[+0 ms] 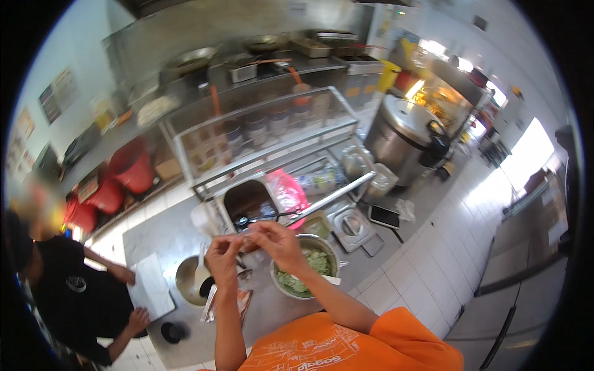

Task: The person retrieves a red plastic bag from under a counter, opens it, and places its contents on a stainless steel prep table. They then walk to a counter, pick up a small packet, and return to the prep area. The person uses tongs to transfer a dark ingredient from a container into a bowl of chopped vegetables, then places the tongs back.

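My left hand [223, 257] and my right hand [281, 246] meet above the steel counter, fingertips pinched on a small translucent piece [246, 236], too small and blurred to name. Below my right forearm stands a metal bowl [284, 293] of shredded green vegetable [317, 262]. Beyond my hands is a rectangular steel food pan [250, 197] with dark liquid and a black-handled ladle [267, 216]. Left of my left hand, a round steel bowl [182, 283] holds a pale rice paddle [203, 273]. An opened foil packet [244, 299] lies by my left forearm.
A person in black [83, 287] stands at left, hands by a white sheet [151, 285]. A glass-and-metal frame [274, 139] rises ahead. Right of it are a large steel cooker [401, 139], a lidded pan [351, 226] and a phone [384, 216].
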